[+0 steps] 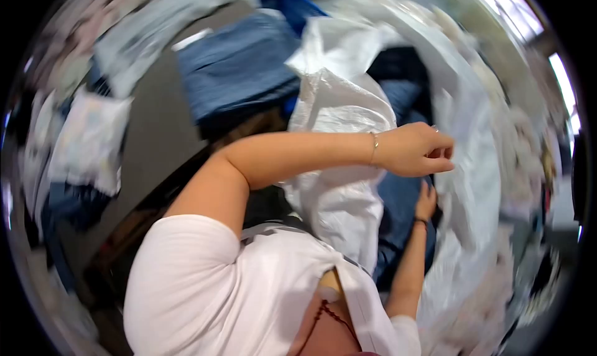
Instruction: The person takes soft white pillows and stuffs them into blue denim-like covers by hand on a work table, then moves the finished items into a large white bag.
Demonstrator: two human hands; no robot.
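White sack point(339, 107) stands open in the middle, with blue clothes point(404, 213) inside it. The left hand point(416, 149) pinches the sack's edge with closed fingers. The right hand point(426, 202) lies inside on the clothes, fingers open.

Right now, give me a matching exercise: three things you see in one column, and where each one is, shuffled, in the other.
1 left hand
2 right hand
3 silver bracelet

A resting on blue fabric inside the white sack
B around the left wrist
C pinching the sack's rim

Pairs: 1-C, 2-A, 3-B
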